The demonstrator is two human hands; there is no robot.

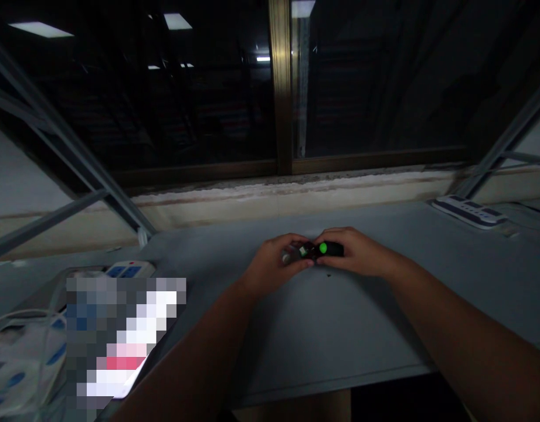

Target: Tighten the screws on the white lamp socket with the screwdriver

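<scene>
Left hand (pixel 273 262): clamped on the end of the small black device (pixel 316 251) that carries the metal tip (pixel 286 257).
Right hand (pixel 356 252): clamped on the opposite end of the same device.
Hand state: together, fingers meeting around the device.
Device location: between both hands, above the far half of the grey table (pixel 335 334); contact with the table cannot be told.
Device appearance: dark, short body, with a green spot (pixel 323 248) and a pale tag (pixel 303 252).
Handling: judged light and stiff; the smooth casing may slip. Hold by the body, clear of the tip.
Nearby: a power strip (pixel 469 211) at the far right of the table; a white bag (pixel 19 366) with blue print at lower left, partly behind a pixelated patch.
</scene>
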